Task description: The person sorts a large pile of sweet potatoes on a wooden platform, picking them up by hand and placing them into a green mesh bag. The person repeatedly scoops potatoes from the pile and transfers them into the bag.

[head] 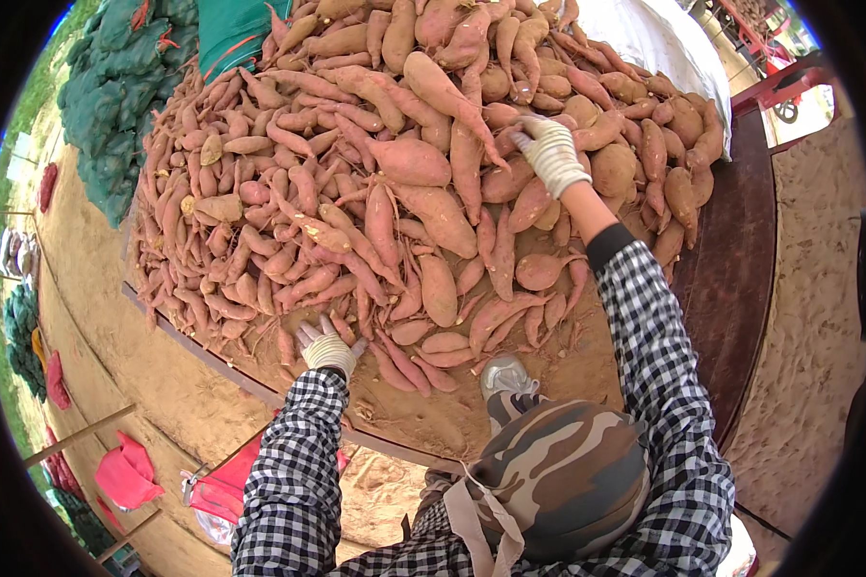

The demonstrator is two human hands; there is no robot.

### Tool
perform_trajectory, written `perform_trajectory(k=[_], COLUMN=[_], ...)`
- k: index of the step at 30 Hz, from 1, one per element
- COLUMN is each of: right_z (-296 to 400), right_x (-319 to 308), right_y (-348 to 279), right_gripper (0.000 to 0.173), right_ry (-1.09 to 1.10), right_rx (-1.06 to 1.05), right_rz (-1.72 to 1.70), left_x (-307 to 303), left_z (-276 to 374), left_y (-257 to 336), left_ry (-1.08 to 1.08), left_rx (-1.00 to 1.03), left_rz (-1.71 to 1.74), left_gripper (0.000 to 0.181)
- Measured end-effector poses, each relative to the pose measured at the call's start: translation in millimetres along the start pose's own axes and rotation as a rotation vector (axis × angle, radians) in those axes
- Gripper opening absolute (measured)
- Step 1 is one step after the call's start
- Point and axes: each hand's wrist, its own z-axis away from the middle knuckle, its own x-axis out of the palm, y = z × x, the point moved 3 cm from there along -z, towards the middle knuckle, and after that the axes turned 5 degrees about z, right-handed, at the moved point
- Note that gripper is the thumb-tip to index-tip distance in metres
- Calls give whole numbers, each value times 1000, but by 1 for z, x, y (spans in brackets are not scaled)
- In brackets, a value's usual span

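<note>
A large heap of reddish sweet potatoes spreads before me, with small slender ones mostly to the left and thicker ones at the back and right. My left hand, in a whitish glove, is at the heap's near edge with its fingers apart. Beside those fingers lies a small sweet potato. Reaching into the right part of the heap, my right hand, gloved too, has its fingers curled on the end of a sweet potato. The palm hides part of what lies under it.
Green mesh sacks stand at the left of the heap, and a white sheet lies behind on the right. A raised metal edge runs along the near side. My shoe stands close to the sweet potatoes. Red sacks lie lower left.
</note>
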Motion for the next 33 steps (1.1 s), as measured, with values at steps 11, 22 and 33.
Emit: perform_trajectory(k=[11,22,33], right_z=[90,130,145], right_x=[-116,-96,-46], right_y=[10,-43,-47], right_gripper=[31,39,32], right_ry=[-174,-785,-640], right_rx=[448,231,553], right_rz=[-1190,-1084,-1520], left_x=[4,-112,-44], left_z=[-1,108,122], left_y=[6,129,145], left_ry=[-20,-763,-1380], left_rx=[-21,866,357], left_rz=[8,1663,2436], left_gripper=[103,66,64])
